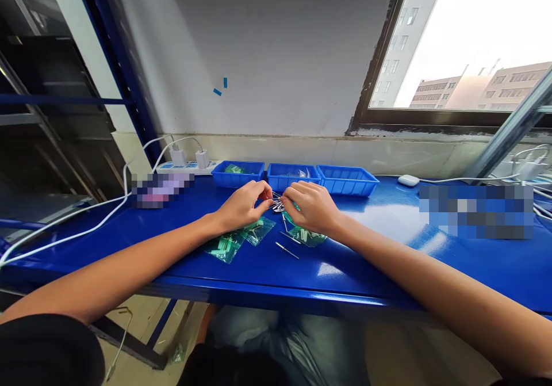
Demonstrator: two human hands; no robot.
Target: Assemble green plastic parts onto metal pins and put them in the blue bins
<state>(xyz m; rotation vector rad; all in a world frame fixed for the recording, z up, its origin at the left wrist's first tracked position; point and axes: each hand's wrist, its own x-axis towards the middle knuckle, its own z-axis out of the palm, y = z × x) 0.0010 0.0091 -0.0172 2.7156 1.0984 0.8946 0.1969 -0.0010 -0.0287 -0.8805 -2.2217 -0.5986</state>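
My left hand (pixel 245 206) and my right hand (pixel 314 206) meet close together over the middle of the table, fingertips nearly touching. The left thumb and forefinger are pinched; the right fingers are curled in. Whatever they hold is too small to make out. Just behind and between them lies a pile of thin metal pins (pixel 278 206), shaped like pop rivets. Nearer to me, a loose pin (pixel 287 251) lies on the tabletop. Small clear-green bags (pixel 225 248) with pale pieces inside lie below the left hand, and another green bag (pixel 308 237) is under the right.
Three blue bins stand along the wall: the left bin (pixel 238 182) holds green bags, the middle bin (pixel 293 183) clear bags, beside a right bin (pixel 348 187). A power strip (pixel 190 169) with white cables is at left. A white case (pixel 408 180) lies right on the blue table (pixel 366 259).
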